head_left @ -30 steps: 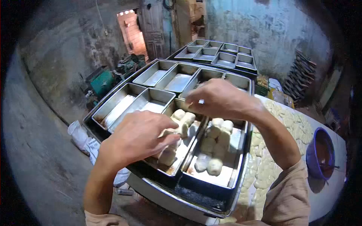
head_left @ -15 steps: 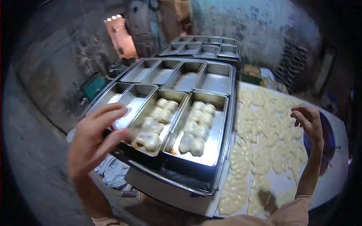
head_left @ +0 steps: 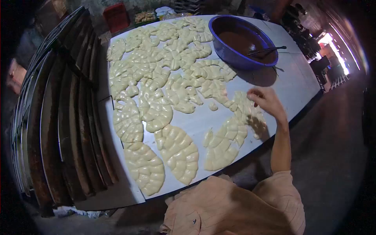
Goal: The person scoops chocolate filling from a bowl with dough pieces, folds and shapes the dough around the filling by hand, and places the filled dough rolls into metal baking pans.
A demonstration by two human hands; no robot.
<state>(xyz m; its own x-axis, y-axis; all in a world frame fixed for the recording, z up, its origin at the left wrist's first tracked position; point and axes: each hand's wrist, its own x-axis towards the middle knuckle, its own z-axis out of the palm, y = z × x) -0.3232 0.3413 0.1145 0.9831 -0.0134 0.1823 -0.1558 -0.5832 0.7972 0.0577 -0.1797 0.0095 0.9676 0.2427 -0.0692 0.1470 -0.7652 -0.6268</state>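
Note:
My right hand (head_left: 267,102) hovers over the right end of the table, its fingers curled inward. Whatever they may hold is hidden. Beneath it lie pale, glossy dough pieces (head_left: 225,145), scored or pressed into segments, and the hand's shadow falls on them. More dough (head_left: 154,103) spreads in joined clumps over most of the white table (head_left: 188,135). One small loose dough ball (head_left: 213,106) sits near the middle. Beyond the hand stands a blue-purple basin (head_left: 229,55) of brown liquid, with a dark-handled utensil (head_left: 268,50) resting in it. My left hand is out of view.
At the left, dark metal trays (head_left: 64,113) rise in a stack beside the table. A red crate (head_left: 116,17) and a container of small tan pieces (head_left: 145,17) stand at the back. Bright light enters through an opening (head_left: 333,49) at the right.
My view has swung right, from the loaf tins to the dough-covered table. My left hand has left the view. My right hand is now lower, over the dough near the table's edge.

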